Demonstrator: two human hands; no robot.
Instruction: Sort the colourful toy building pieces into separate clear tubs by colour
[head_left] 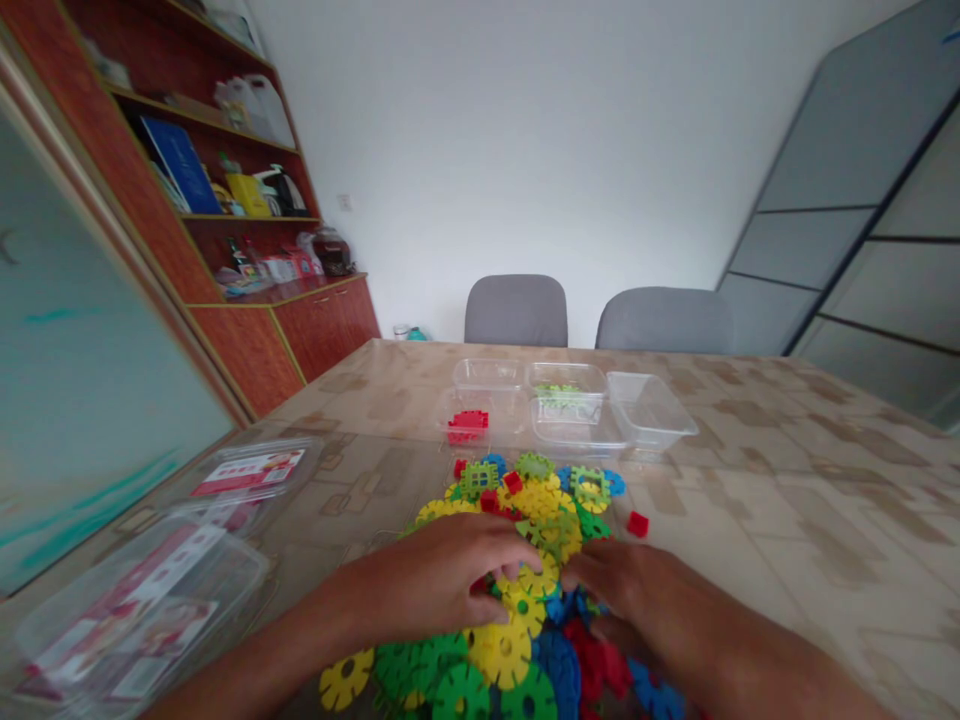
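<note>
A pile of flat plastic building pieces lies on the table in front of me, with yellow notched discs [501,652], green notched discs [461,690], blue pieces [555,665] and red pieces [596,660]. Over its left side my left hand [469,565] is curved, thumb and fingers apart, close above the yellow discs; no piece shows in its grasp. My right hand [630,595] reaches into the right side of the pile, near blue and red pieces. Its thumb and forefinger are apart, and some fingers are hidden. Just beyond it lies a small red cube [637,524].
Clear plastic containers stand behind the pile; one holds red pieces [469,426], another green pieces [559,395]. An open container [651,405] is at their right end. Clear lids [255,470] with printed labels lie at left. Two grey chairs [516,310] stand behind the table [750,480].
</note>
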